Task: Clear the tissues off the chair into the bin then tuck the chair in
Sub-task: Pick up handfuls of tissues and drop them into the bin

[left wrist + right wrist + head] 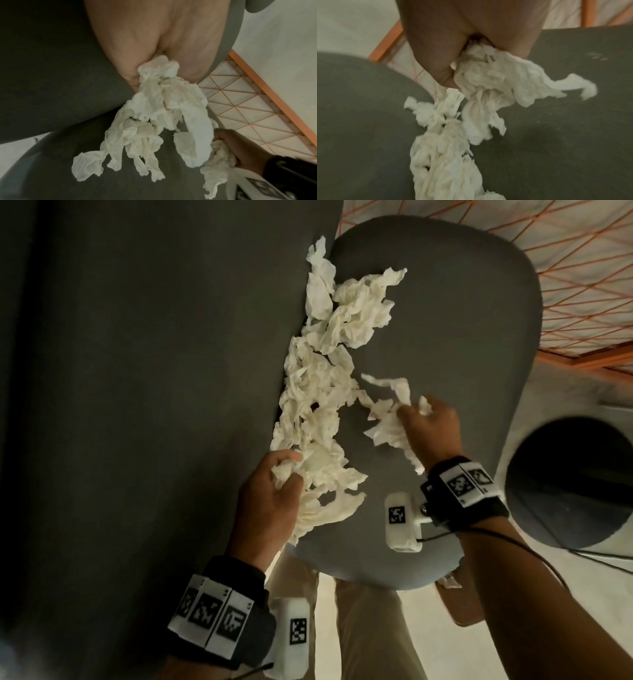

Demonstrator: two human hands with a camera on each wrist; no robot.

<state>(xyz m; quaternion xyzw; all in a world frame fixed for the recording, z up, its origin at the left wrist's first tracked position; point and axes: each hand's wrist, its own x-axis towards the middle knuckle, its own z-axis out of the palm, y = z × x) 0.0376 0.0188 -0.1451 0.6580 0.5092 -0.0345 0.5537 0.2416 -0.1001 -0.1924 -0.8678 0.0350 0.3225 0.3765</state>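
Observation:
Several crumpled white tissues (322, 378) lie in a long heap on the grey chair seat (455, 344), along the crease where the dark backrest (154, 371) rises. My left hand (274, 494) grips a bunch of tissues (163, 102) at the near end of the heap. My right hand (428, 426) grips another clump of tissues (488, 83) just right of the heap, above the middle of the seat. A dark round bin (575, 484) stands on the floor right of the chair.
An orange-framed white grid panel (548, 268) stands beyond the chair at the upper right. Pale floor (376, 628) shows below the seat's front edge, with my trouser legs (370, 638) and a tan shoe (459, 601) there. A cable (534, 556) hangs from my right wristband.

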